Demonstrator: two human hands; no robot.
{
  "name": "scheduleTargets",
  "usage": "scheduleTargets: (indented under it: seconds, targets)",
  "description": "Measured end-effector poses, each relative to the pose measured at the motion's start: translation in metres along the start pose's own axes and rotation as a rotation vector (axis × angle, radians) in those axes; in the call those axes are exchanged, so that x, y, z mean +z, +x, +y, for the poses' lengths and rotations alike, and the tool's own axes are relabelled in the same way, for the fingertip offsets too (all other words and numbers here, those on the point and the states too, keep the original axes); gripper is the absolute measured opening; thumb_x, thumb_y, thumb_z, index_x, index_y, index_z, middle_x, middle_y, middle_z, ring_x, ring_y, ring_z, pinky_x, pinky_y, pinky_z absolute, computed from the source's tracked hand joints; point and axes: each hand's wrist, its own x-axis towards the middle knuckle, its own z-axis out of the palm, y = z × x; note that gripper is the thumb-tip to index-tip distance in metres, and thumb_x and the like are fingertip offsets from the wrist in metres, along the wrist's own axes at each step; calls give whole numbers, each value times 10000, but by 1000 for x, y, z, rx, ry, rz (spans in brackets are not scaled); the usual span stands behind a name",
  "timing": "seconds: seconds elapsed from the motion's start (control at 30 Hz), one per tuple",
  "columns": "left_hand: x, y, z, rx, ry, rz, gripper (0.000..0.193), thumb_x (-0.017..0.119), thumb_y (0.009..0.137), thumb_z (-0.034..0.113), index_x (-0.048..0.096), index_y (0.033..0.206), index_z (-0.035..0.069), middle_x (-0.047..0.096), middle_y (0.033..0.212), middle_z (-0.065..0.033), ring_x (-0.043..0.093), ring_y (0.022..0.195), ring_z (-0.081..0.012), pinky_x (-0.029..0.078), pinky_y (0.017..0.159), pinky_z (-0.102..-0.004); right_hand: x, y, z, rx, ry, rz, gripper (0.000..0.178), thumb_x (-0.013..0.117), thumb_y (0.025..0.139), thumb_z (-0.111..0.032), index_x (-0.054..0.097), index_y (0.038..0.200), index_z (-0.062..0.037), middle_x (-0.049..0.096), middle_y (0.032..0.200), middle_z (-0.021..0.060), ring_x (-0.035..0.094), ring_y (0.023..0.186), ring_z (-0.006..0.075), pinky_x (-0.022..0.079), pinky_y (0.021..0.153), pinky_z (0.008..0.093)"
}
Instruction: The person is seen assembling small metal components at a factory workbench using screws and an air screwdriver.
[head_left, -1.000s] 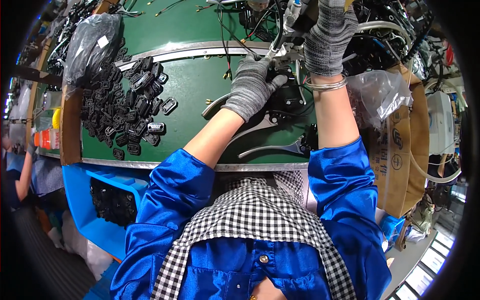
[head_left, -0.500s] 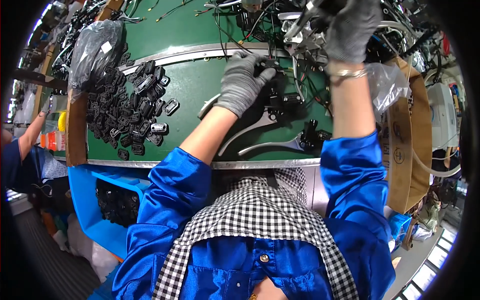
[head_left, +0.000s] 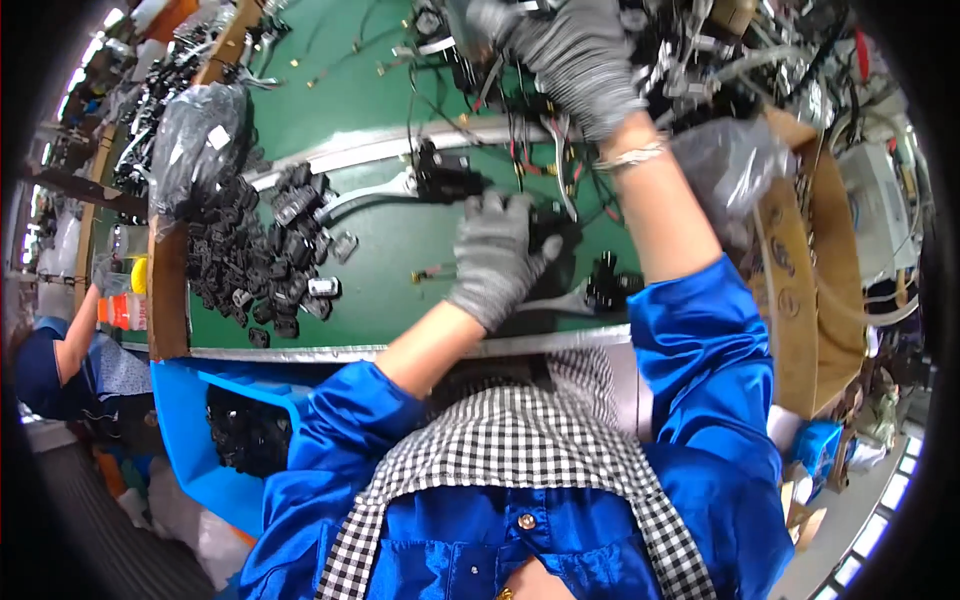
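My left hand [head_left: 492, 255], in a grey knit glove, is over the green worktop with its fingers curled and thumb out to the right. It grips a black brake lever body [head_left: 546, 222], mostly hidden behind the fingers. Up at the top, my right hand [head_left: 578, 62], gloved alike, reaches among brake levers and wires; its fingers are smeared by motion, so its hold cannot be made out. One brake lever [head_left: 372, 194] with a silver blade lies left of my left hand. Another brake lever [head_left: 608, 287] rests near the front edge, its blade partly covered.
Small black plastic parts [head_left: 265, 255] are heaped at the left, beside a plastic bag [head_left: 198, 145]. A metal strip [head_left: 345, 155] crosses the worktop. A blue bin [head_left: 185, 425] stands below left, a cardboard box [head_left: 800, 300] at the right. Another person's arm [head_left: 78, 335] shows far left.
My right hand has swung left along the top. My left hand has come down nearer the front edge. The brake lever that was partly under it now lies uncovered to its left.
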Motion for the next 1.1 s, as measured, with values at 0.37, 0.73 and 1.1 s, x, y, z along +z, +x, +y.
scheduleTargets:
  seconds: [0.37,0.73,1.1]
  targets:
    - [0,-11,-1,192,-382,-93,543,776,735,324,603,1202,108,540,1153,-195,512,1084,-385,433,960,-453,-66,42,20,339,347,-506,529,774,802,-298,540,1210,-54,612,1115,59,609,947,156,495,825,294]
    - [12,7,0,91,-473,-85,476,758,746,313,632,1146,89,552,1160,-194,541,1072,-356,456,948,-432,-97,-55,-54,285,414,-233,289,702,866,-227,634,1088,-55,658,807,61,649,690,144,526,610,289]
    - [18,-5,0,147,-424,19,464,780,735,316,631,1079,42,569,1080,-185,573,1017,-338,478,907,-421,-87,-76,-43,34,379,-117,249,681,883,-176,619,1035,12,655,786,68,641,687,159,523,633,288]
